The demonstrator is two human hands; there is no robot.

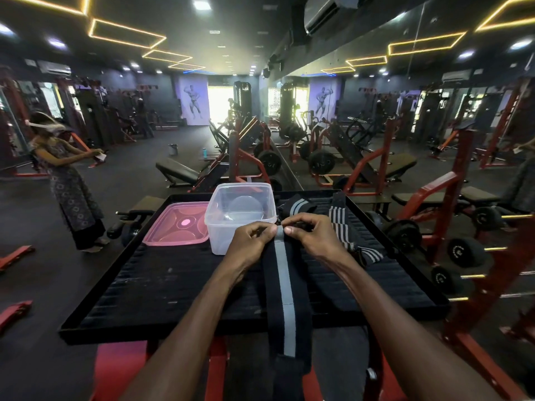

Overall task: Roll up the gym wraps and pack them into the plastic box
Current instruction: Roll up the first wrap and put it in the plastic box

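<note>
A long black gym wrap with one grey stripe (285, 287) lies stretched toward me across the black ribbed platform (162, 285), its near end hanging over the front edge. My left hand (250, 241) and my right hand (312, 234) both pinch its far end, which is folded over between the fingertips. Just behind my hands stands the clear plastic box (240, 209), open with no wraps inside. More wraps lie at the back right: a black one with grey stripes (298, 206) and a multi-striped one (346, 230).
The pink lid (178, 224) lies flat to the left of the box. Red weight machines, dumbbells (463, 250) and benches surround the platform, with a mirror wall on the right. A person stands far left on the gym floor.
</note>
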